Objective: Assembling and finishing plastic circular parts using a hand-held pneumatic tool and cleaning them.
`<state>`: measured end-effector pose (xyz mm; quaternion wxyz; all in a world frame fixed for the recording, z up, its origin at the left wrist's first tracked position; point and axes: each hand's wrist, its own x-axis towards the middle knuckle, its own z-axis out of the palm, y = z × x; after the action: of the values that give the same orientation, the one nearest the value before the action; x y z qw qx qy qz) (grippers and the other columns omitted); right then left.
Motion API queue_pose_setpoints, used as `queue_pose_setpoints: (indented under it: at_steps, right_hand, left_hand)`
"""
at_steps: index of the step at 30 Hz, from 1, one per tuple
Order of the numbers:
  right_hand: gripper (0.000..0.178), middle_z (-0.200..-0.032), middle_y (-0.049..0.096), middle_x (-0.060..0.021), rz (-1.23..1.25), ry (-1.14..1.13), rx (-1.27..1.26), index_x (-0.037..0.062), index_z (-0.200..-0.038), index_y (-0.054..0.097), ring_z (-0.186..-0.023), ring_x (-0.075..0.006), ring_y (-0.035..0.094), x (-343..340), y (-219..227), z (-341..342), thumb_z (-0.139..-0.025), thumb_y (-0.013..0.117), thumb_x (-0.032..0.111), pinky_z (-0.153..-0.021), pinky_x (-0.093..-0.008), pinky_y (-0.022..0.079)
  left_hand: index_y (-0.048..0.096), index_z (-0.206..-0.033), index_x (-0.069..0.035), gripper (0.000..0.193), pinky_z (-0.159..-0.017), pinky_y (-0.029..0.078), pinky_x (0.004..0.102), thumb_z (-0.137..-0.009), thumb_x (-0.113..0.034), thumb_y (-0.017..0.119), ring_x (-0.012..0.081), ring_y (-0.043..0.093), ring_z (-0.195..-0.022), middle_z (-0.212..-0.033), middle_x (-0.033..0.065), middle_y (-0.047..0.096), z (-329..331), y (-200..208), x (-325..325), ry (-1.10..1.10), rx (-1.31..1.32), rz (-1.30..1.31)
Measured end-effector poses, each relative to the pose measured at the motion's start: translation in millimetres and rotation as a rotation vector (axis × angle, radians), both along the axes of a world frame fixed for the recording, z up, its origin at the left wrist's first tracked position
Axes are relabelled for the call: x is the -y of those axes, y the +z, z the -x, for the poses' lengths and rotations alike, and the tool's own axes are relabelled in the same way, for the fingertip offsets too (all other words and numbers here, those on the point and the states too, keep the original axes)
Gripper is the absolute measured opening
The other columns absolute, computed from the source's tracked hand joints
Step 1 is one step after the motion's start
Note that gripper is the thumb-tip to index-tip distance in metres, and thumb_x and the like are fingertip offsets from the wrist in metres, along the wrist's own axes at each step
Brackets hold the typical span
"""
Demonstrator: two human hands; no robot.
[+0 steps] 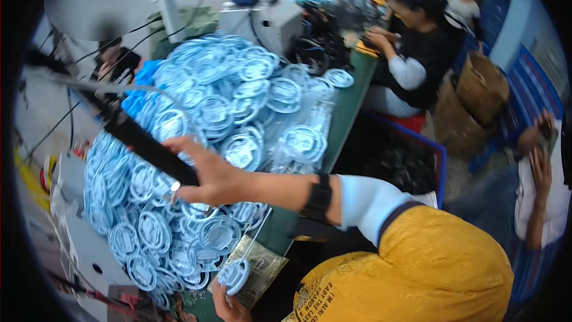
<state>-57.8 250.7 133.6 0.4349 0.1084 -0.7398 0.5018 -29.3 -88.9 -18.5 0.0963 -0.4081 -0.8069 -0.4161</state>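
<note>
My right hand (208, 173), in a yellow and light-blue sleeve with a black wrist band, reaches across to the left. Its fingers wrap around the lower end of a long black rod (152, 148); the rod's exact kind does not show. At the bottom, my left hand (230, 308) is partly in view and pinches a round light-blue plastic piece (233, 275). A thin white strip (257, 235) rises from that piece. Beside and beneath it lies a gold-coloured crinkled packet (262, 267). A large heap of similar light-blue round pieces (217, 113) stands just beyond my hands.
Clear plastic bags (280, 158) lie along the green table edge (351, 110). A grey machine box (262, 21) stands behind the heap. On the right are a blue-rimmed bin of dark parts (393, 158), brown sacks (476, 89) and a seated co-worker (417, 42). Thin cables cross at left.
</note>
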Motion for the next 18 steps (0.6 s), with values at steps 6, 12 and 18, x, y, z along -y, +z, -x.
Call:
queue_pose_setpoints:
  at_steps: [6, 12, 18]
  right_hand:
    - [0.051, -0.084, 0.057, -0.0111, 0.034, 0.074, 0.214, 0.0022, -0.119, 0.047, -0.075, -0.0208, 0.057, -12.3, 41.4, 12.8, -0.079, 0.074, 0.022, -0.068, -0.0377, 0.047]
    - [0.04, -0.077, 0.06, 0.0012, 0.09, 0.281, 0.133, 0.0068, -0.121, 0.058, -0.061, -0.0066, 0.058, 8.0, 85.9, -3.9, -0.086, 0.075, 0.018, -0.055, -0.0254, 0.05]
    - [0.044, -0.082, 0.058, -0.0095, 0.469, 0.379, 0.244, -0.0063, -0.119, 0.049, -0.062, -0.0198, 0.062, 71.5, 111.2, -23.2, -0.086, 0.068, 0.015, -0.059, -0.0318, 0.052]
  left_hand:
    - [0.06, -0.112, 0.0, 0.028, -0.106, 0.042, 0.049, -0.084, 0.001, 0.06, 0.0443, 0.056, -0.123, -0.129, 0.028, 0.059, -25.9, -5.7, -10.1, -0.011, -0.077, 0.078]
    - [0.06, -0.102, 0.0, 0.029, -0.103, 0.044, 0.0537, -0.076, 0.011, 0.057, 0.0461, 0.057, -0.121, -0.125, 0.025, 0.062, -23.0, 2.3, -23.4, -0.008, 0.009, 0.095]
    - [0.058, -0.102, 0.002, 0.029, -0.102, 0.046, 0.0508, -0.076, 0.015, 0.055, 0.043, 0.059, -0.119, -0.122, 0.0224, 0.064, -19.9, 14.4, -19.3, 0.038, 0.046, 0.021]
